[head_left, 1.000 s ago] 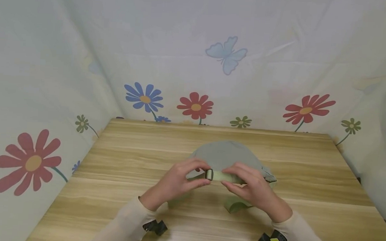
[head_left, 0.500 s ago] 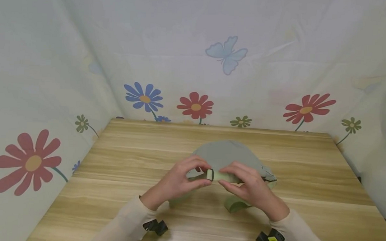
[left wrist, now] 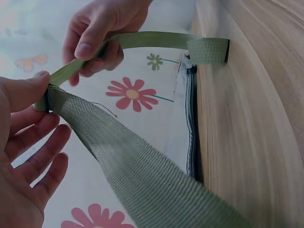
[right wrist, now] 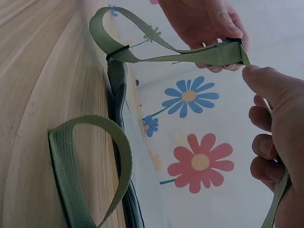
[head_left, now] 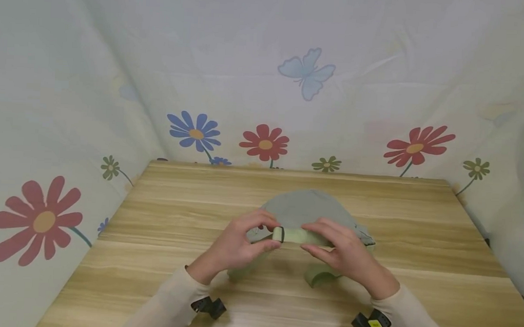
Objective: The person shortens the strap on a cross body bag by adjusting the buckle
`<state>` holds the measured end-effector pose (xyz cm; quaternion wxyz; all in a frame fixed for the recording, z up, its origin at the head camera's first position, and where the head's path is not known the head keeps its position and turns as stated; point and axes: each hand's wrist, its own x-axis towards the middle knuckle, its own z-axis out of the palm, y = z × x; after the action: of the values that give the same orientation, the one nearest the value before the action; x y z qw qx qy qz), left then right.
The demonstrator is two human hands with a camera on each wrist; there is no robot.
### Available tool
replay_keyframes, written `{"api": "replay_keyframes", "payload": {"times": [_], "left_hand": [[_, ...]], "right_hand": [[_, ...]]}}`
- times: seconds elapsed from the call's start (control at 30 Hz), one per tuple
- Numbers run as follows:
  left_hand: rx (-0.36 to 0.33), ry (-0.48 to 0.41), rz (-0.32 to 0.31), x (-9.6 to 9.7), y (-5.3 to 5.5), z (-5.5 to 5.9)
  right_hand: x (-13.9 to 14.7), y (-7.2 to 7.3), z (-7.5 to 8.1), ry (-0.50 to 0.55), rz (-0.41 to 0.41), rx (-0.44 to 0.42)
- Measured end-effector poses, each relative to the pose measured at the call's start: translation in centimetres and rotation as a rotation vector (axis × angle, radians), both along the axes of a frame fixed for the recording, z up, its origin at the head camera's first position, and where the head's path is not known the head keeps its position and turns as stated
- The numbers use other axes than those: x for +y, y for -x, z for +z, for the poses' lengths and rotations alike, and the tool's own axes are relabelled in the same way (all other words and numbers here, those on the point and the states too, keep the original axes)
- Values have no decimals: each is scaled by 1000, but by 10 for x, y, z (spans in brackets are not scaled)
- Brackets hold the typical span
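Note:
A grey-green fabric bag with a zipped edge lies on the table behind both hands. My left hand pinches a black slide buckle on the bag's green webbing strap between thumb and fingertips. To its right, my right hand pinches the same strap a short way from the buckle. In the left wrist view a wide stretch of webbing runs down from the buckle. A loose strap loop rests near the bag in the right wrist view.
The wooden table extends around the bag on every side. A white curtain printed with flowers and a butterfly rises behind the table and at both sides. Each forearm carries a black wrist camera.
My left hand has shifted slightly left with the buckle. My right hand moved close to the buckle, then back right, and more strap now shows between the hands. The bag stays put.

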<state>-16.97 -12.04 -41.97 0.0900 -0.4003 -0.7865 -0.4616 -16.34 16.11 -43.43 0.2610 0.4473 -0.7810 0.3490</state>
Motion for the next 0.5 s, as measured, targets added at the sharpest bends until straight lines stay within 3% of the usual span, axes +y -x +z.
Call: {"api": "replay_keyframes", "payload": {"times": [0.27, 0.5], "left_hand": [[9, -5, -18, -1, 1, -2], [-41, -6, -20, 1, 1, -3]], "right_hand": [[2, 0, -1, -10, 8, 6], [-2, 0, 0, 10, 42, -11]]}}
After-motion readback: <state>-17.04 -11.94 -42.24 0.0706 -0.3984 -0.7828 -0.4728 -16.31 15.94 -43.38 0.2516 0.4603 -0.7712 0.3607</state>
